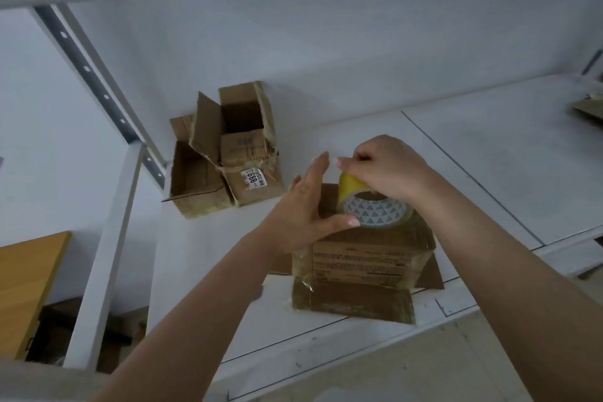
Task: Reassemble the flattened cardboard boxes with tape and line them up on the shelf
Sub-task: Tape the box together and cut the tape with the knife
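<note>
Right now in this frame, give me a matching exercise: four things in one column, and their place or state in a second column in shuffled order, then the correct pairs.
Things:
1. tape roll
2. left hand
3. two open boxes
4. taped box

Places or states:
A. at the back left of the shelf, flaps up
B. gripped from above by the right hand
C. at the front of the shelf, under the roll
D. fingers straight, thumb touching the roll

Pairs: 1-B, 2-D, 3-A, 4-C

Cardboard box (365,258) w/ glossy tape; tape roll (372,206) shiny; shelf (473,147) matt metal.
</note>
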`<state>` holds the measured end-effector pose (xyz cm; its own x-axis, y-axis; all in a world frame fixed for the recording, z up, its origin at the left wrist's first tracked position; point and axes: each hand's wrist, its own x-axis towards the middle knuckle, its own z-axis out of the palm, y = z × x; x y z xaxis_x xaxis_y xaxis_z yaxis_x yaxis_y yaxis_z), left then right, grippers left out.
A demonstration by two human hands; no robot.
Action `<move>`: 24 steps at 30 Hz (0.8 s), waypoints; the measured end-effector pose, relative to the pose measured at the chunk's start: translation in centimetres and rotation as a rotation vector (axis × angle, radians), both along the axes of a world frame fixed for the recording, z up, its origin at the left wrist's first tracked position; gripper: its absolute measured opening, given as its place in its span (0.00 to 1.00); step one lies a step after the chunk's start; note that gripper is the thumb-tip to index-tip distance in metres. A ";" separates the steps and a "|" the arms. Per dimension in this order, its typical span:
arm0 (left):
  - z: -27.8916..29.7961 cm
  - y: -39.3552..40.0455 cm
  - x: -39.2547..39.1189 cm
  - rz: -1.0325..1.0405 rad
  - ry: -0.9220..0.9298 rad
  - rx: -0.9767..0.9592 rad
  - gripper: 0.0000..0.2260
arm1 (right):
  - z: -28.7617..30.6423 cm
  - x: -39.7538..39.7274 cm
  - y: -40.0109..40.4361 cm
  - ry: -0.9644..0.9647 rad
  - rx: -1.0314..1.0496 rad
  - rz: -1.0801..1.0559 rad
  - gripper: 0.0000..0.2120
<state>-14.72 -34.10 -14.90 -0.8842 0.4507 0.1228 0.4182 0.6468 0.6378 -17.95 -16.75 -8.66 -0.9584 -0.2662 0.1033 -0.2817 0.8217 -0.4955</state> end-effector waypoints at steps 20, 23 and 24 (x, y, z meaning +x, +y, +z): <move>-1.6 1.4 -0.7 0.026 0.094 -0.618 0.63 | -0.6 0.9 7.5 -0.160 -0.509 -0.007 0.29; -1.5 1.5 -0.7 0.020 0.101 -0.626 0.63 | 0.3 0.8 9.4 -0.155 -0.218 -0.106 0.28; -1.4 1.5 -0.6 0.016 0.103 -0.629 0.63 | 0.4 0.8 10.0 -0.147 -0.073 -0.146 0.28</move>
